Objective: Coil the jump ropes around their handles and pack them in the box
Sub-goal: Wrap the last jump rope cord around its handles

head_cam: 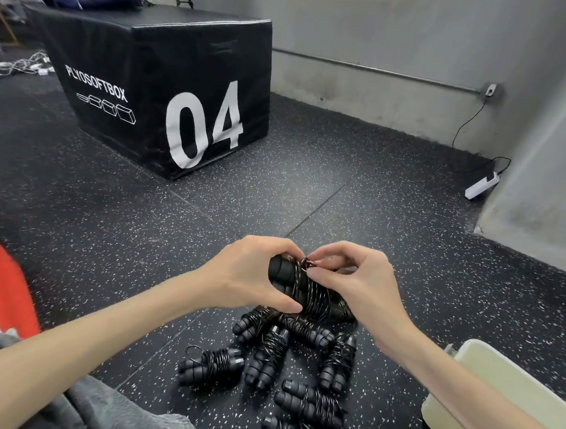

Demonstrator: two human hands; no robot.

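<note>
handles (282, 274): matt black plastic, ribbed | rope (316, 297): thin glossy black coated wire | floor (377, 194): rough speckled rubber | plyo box (157, 81): smooth black vinyl, slight sheen | wall pipe (369, 69): dull metal | container (497, 390): smooth cream plastic

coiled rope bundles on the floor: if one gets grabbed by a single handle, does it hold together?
Coiled black jump-rope bundle: probably holds, since the thin cable wraps both handles tightly. A cable loop pokes out, so it may snag. The cylindrical handles could roll if pushed.
</note>
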